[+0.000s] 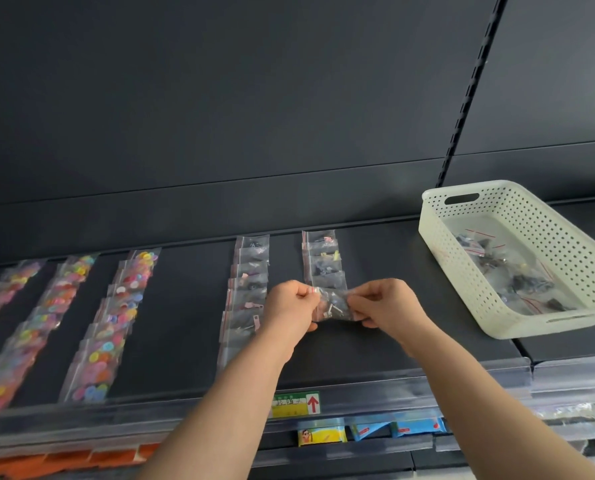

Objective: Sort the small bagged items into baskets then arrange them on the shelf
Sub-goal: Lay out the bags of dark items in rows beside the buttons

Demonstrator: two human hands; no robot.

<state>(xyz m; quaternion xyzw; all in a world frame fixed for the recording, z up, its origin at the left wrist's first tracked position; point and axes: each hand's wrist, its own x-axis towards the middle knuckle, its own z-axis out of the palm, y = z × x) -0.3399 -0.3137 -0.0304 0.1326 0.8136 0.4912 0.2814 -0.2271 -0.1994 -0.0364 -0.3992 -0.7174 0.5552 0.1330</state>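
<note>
Both hands hold one small clear bag (pixel 333 305) of dark and metal parts just above the dark shelf (pixel 386 348). My left hand (pixel 291 306) pinches its left edge and my right hand (pixel 382 304) pinches its right edge. The bag sits at the near end of a short row of bags (pixel 324 261) running toward the shelf's back. A longer row of similar bags (pixel 246 296) lies just left of it. A white perforated basket (pixel 469 292) at the right holds several more bags (pixel 511 271).
Three rows of bags with colourful buttons (pixel 116 327) cover the shelf's left part. A green and yellow price label with a red arrow (pixel 296 404) sits on the front rail. Lower shelves show blue packets (pixel 396 427) and orange items (pixel 64 460). Bare shelf lies between the rows.
</note>
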